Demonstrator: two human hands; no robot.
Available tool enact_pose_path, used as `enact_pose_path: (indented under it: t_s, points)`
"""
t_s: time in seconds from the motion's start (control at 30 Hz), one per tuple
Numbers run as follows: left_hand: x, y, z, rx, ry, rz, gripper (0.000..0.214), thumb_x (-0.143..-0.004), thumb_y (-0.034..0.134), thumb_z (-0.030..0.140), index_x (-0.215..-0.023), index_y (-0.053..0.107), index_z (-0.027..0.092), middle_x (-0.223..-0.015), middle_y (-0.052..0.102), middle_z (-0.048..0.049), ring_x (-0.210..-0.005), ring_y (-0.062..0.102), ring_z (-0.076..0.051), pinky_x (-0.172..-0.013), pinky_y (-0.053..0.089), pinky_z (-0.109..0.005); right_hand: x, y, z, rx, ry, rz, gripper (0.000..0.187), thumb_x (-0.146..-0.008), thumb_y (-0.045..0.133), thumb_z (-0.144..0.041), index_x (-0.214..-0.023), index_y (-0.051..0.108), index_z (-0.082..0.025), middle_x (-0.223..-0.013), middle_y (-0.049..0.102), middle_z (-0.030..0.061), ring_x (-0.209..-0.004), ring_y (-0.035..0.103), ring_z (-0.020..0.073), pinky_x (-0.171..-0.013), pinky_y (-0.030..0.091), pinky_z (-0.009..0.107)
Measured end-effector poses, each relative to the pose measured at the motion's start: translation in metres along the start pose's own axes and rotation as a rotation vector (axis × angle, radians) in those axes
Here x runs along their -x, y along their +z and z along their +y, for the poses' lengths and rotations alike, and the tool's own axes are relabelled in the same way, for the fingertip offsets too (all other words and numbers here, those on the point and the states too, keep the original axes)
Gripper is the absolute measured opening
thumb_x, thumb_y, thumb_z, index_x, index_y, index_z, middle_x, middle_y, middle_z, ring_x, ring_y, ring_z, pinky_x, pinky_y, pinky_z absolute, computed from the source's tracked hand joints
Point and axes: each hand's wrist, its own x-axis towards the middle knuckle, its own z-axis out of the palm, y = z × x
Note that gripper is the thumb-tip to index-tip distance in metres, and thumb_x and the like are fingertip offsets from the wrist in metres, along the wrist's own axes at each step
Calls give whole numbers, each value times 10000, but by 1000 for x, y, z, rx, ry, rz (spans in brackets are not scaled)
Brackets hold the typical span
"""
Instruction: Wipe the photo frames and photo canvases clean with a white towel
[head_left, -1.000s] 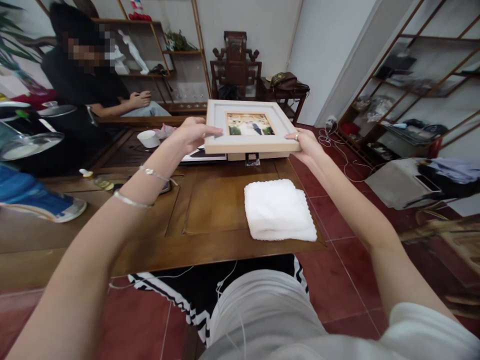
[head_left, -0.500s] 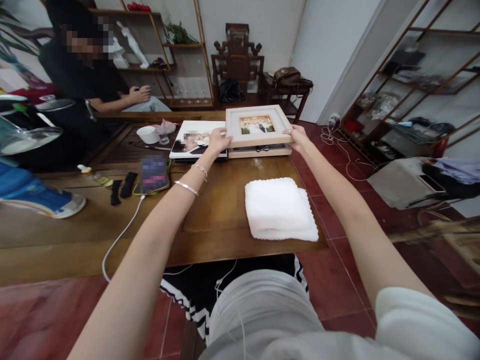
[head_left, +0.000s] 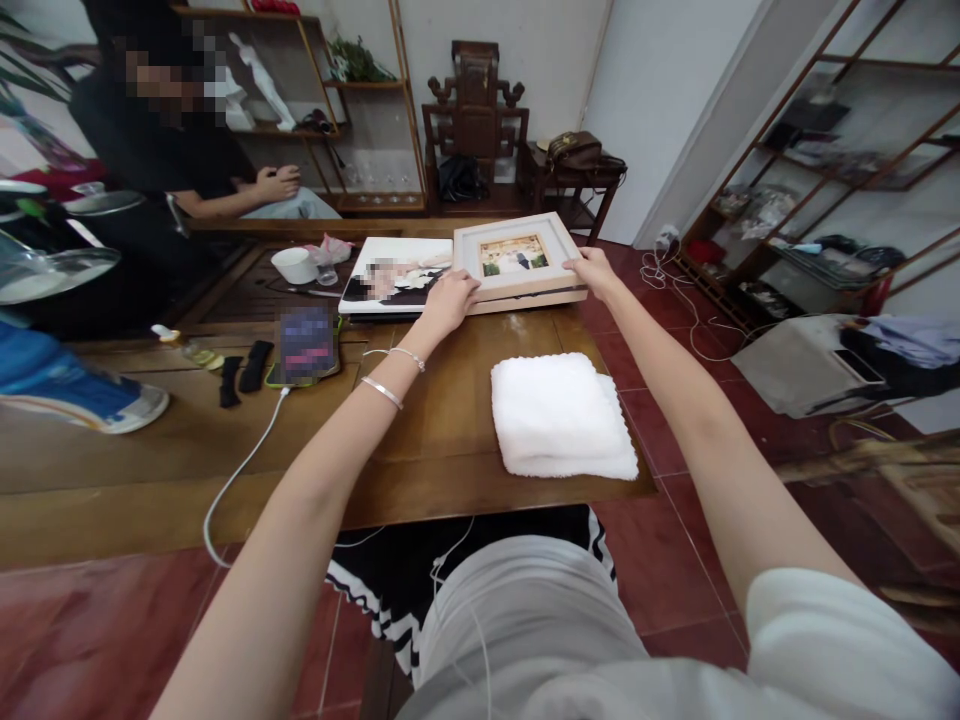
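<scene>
Photo frame [head_left: 516, 256] sits over a second pale frame [head_left: 541, 300] on the worktop [head_left: 435, 440] at the wearer's twelve o'clock; the left hand's [head_left: 452, 298] fingers pinch its seven-o'clock corner, the right hand's [head_left: 594, 273] its three-o'clock edge.

The left hand [head_left: 451, 300] covers the near left corner of the upper frame [head_left: 517, 283], which conceals most of the lower frame [head_left: 536, 300]; the right hand's [head_left: 596, 272] fingers are partly hidden at the opposite edge. Fine detail in the inset photo [head_left: 514, 256] is too small to resolve. The phone [head_left: 307, 345] display and the seated person's [head_left: 180, 165] face are pixelated, and the left picture edge truncates the blue package [head_left: 60, 375].
</scene>
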Motion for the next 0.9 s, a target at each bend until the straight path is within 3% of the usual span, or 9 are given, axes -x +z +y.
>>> enact_pose_path:
  t_s: [0.23, 0.4, 0.5, 0.6, 0.67, 0.73, 0.83, 0.9]
  points:
    - [5, -2, 9, -108, 14, -20, 383, -857, 613, 127, -1238, 596, 160, -1211, 570, -147, -1135, 541, -301, -937, 444, -387, 10, -13, -14, 413, 47, -54, 436, -832, 594, -272, -1170, 615, 1, -1263, 555, 296, -1207, 513, 433, -1021, 386, 571]
    - [5, -3, 15, -148, 34, -27, 438, -833, 575, 73, -1265, 570, 143, -1219, 566, -164, -1146, 525, -317, -946, 448, -423, 18, -14, -23, 552, 44, -95, 389, -862, 574, -273, -1155, 620, -22, -1236, 578, 282, -1182, 530, 428, -998, 401, 559]
    - [5, -3, 17, -136, 43, -26, 444, -825, 524, 47, -1259, 567, 135, -1214, 565, -177, -1151, 516, -326, -954, 443, -448, 37, -15, -29, 579, 33, -25, 390, -917, 484, -269, -1225, 558, -40, -1289, 537, 280, -1172, 529, 411, -962, 415, 556]
    - [7, -1, 19, -101, 24, -24, 459, -840, 436, 30, -1273, 553, 128, -1231, 557, -183, -1136, 520, -325, -938, 447, -451, 81, -26, -37, 502, -43, 112, 334, -932, 470, -277, -1213, 530, -108, -1229, 568, 233, -1103, 555, 367, -915, 432, 518]
    - [7, 1, 19, -71, 9, -11, 473, -846, 397, 22, -1281, 549, 129, -1236, 552, -181, -1137, 518, -324, -939, 441, -444, 128, -39, -43, 381, -88, 94, 214, -929, 504, -359, -986, 589, -171, -941, 645, 160, -925, 601, 331, -839, 457, 477]
    - [7, 3, 19, -25, -2, 4, 482, -845, 393, 18, -1285, 548, 137, -1238, 550, -175, -1146, 515, -324, -955, 427, -442, 181, -53, -48, 370, -125, 48, 252, -926, 500, -447, -838, 562, -219, -764, 632, 100, -778, 603, 298, -764, 463, 438]
    - [7, 4, 19, 21, -9, -4, 510, -832, 429, 22, -1323, 519, 131, -1257, 535, -185, -1152, 517, -331, -973, 417, -451, 255, -65, -53, 415, -88, 16, 284, -933, 446, -507, -945, 538, -239, -694, 625, 63, -669, 599, 291, -669, 454, 408]
    - [8, 1, 18, 4, -5, -12, 526, -830, 475, 49, -1352, 490, 110, -1288, 510, -200, -1172, 510, -340, -986, 416, -451, 288, -61, -52, 430, -16, -4, 347, -926, 432, -535, -1078, 526, -237, -796, 674, 97, -701, 627, 324, -643, 458, 419]
